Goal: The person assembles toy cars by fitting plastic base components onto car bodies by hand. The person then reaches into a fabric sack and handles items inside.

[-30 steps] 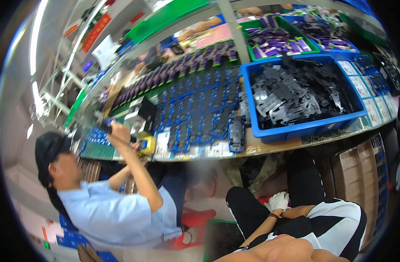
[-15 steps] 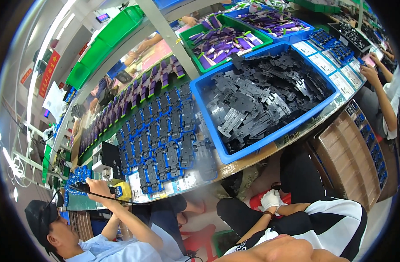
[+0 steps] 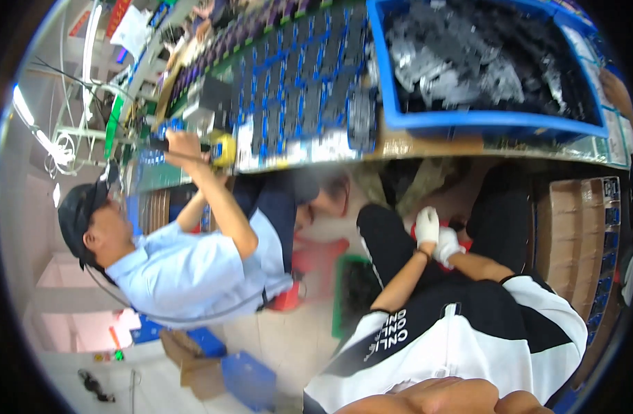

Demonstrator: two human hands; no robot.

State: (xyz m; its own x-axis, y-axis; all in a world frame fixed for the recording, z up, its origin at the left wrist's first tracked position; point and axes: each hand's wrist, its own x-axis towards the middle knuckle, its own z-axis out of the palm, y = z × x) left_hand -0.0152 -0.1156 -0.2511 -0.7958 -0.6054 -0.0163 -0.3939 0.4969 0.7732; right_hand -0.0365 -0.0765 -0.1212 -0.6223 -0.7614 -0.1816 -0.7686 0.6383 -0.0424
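Note:
My left hand [image 3: 427,226], in a white glove, is raised above my lap, its fingers drawn together and nothing visible in them. My right hand [image 3: 449,247], also gloved in white, rests against the left one near its wrist; its fingers are blurred and partly hidden. A dark band [image 3: 423,256] circles my left wrist. Just behind the gloves shows a red surface [image 3: 461,226], mostly covered. Beyond my knees, on the table, stands a blue bin [image 3: 496,124] heaped with black plastic parts [image 3: 461,58]. Both hands are apart from it.
Rows of black-and-blue toy-car chassis [image 3: 309,83] lie left of the bin. A person in a light blue shirt [image 3: 185,269] works at the left. A green crate [image 3: 344,297] stands on the floor beside me. A brown partitioned box [image 3: 572,234] is at my right.
The view has tipped downward and left, so the table sits higher. My gloved hands were clasped together low; now the left is lifted with the right at its wrist.

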